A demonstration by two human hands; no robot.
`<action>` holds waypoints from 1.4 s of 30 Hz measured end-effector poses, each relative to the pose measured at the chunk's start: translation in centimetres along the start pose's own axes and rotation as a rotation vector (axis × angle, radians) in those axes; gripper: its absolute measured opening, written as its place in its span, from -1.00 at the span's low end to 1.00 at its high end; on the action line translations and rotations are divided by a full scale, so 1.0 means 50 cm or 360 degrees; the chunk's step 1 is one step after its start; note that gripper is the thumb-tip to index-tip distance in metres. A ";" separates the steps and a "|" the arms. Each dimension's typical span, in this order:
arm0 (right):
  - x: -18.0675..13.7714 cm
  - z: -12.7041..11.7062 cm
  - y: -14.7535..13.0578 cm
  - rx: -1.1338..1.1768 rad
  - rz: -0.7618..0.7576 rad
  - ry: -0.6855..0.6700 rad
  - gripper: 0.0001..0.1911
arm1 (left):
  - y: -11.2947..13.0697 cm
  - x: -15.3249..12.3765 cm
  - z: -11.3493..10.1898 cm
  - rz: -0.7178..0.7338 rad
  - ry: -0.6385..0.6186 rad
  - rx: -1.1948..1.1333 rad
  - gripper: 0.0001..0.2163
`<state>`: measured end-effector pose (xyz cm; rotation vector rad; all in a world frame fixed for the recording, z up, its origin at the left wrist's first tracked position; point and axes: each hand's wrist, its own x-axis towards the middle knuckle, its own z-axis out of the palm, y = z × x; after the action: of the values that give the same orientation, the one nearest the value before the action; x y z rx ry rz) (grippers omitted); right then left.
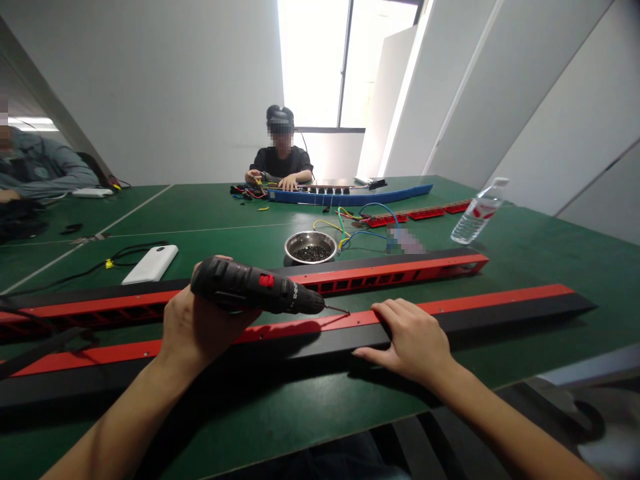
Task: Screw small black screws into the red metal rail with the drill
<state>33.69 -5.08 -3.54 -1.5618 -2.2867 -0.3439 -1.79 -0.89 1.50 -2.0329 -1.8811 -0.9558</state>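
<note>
My left hand (187,327) is wrapped round the grip of a black cordless drill (237,283) with a red switch on top. Its thin bit points right, and the tip meets or hovers just over the red face of a long red-and-black metal bar (500,299); which, I cannot tell. Several small screws dot that red face. My right hand (417,337) clasps the bar just right of the tip, fingers over the red face and thumb on the near black side. Behind it lies a second red-and-black bar (445,265) with a row of rectangular openings.
Beyond the bars stand a metal bowl (311,248) of small dark screws, a white power bank (151,264) with a cable, and a water bottle (479,212). Coloured wires, red strips (425,214) and a blue bar (350,197) lie farther back. Two people sit at the green table (320,413).
</note>
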 end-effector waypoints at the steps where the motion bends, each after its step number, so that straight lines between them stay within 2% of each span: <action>1: 0.000 0.000 0.000 -0.0003 0.0000 0.0000 -0.20 | 0.000 0.000 0.001 -0.0022 -0.0023 0.0014 -0.40; 20: -0.003 0.005 -0.001 -0.0022 -0.0020 0.0061 -0.17 | 0.010 -0.004 -0.004 -0.0076 -0.0039 -0.0074 -0.41; 29: -0.003 0.003 -0.003 -0.0011 -0.0011 0.0049 -0.17 | 0.009 0.001 -0.006 -0.0017 0.0001 -0.0189 -0.42; 34: -0.005 0.006 0.000 0.0045 0.0012 0.0028 -0.17 | 0.005 -0.001 0.000 -0.0026 -0.0010 -0.0197 -0.32; 36: -0.006 0.003 0.001 0.0170 0.0052 0.0029 -0.22 | 0.003 -0.001 0.002 0.0002 -0.0009 -0.0184 -0.28; 38: -0.007 -0.002 0.002 0.0389 0.0138 0.0046 -0.36 | 0.001 0.000 0.003 0.0030 0.0011 -0.0211 -0.29; 42: 0.002 -0.019 -0.003 0.0882 0.0313 0.0098 -0.62 | 0.005 -0.001 -0.002 0.0028 0.0029 -0.0334 -0.42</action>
<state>33.67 -5.40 -2.63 -1.4320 -1.9298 0.2700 -1.60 -1.00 1.61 -2.1425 -1.8182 -1.2083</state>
